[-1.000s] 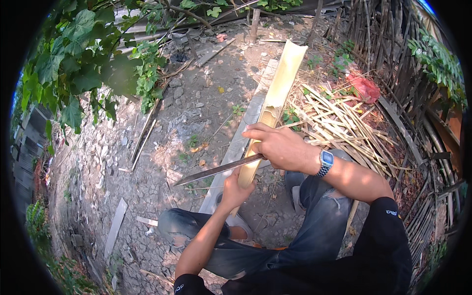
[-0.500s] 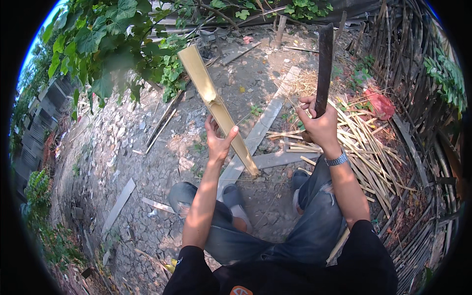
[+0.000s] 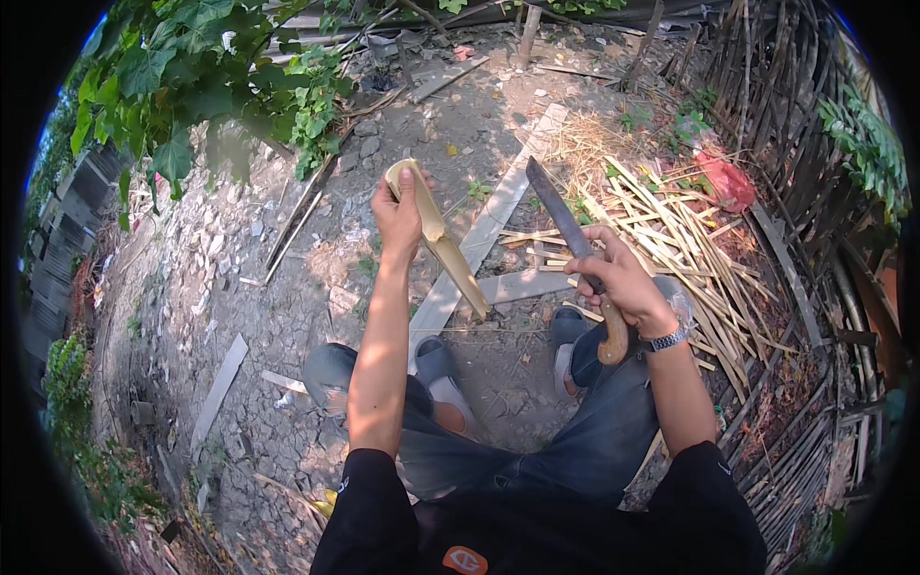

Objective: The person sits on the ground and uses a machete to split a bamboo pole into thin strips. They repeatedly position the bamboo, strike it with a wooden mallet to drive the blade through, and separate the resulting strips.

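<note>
A split length of bamboo [image 3: 450, 254], pale yellow and hollow inside with a node across it, slants in front of me. My left hand [image 3: 401, 213] is closed round its upper end, the thumb lying on the inner face. Its lower end reaches down close to the ground, by the boards; whether it touches cannot be made out. My right hand [image 3: 621, 285] is closed on a machete [image 3: 563, 213] where the dark blade meets the wooden handle. The blade points up and to the left, toward the bamboo but apart from it.
Right of my feet lies a pile of split bamboo strips [image 3: 685, 254], with a red bag [image 3: 725, 180] behind it. A long board [image 3: 494, 218] crosses the ground ahead, meeting a shorter board [image 3: 525, 286]. A stick fence [image 3: 781, 105] stands right; leafy vines [image 3: 172, 86] hang upper left.
My left hand has shifted up to the bamboo's top end, and the piece sits lower. The machete has come down from upright to leaning left, its handle now showing.
</note>
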Demonstrator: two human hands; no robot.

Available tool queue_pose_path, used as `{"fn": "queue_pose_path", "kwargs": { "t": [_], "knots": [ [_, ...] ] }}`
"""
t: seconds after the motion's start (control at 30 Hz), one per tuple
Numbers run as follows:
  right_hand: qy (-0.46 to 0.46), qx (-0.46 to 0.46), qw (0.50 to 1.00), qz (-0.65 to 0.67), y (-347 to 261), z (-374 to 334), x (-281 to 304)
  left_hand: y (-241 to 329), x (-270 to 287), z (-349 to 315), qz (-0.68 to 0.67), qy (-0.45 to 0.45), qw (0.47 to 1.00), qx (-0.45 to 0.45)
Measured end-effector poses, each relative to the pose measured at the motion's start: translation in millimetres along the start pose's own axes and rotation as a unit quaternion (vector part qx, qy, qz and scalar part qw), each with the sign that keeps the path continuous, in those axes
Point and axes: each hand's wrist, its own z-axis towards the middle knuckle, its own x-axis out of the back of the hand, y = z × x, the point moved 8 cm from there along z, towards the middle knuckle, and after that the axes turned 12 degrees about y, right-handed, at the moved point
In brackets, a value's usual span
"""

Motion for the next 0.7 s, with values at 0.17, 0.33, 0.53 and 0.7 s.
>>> {"fn": "queue_pose_path", "kwargs": {
  "t": [0.17,0.33,0.53,0.7],
  "knots": [
    [-0.015,-0.297,0.923,0.243,122.8,-87.3,-30.6,18.2,-16.9,4.4,0.052,-0.042,0.997,-0.029],
    [0.059,-0.322,0.909,0.259,215.8,-114.9,-28.9,-22.5,-21.5,-6.3,0.178,-0.097,0.974,-0.096],
    [0.090,-0.052,0.993,0.056,125.0,-102.3,-23.6,-5.7,4.4,-19.9,0.253,-0.045,0.957,-0.137],
    [0.095,0.094,0.991,-0.019,50.2,-88.6,-48.7,-9.2,-1.0,-28.0,0.236,-0.075,0.963,-0.110]
  ]
}}
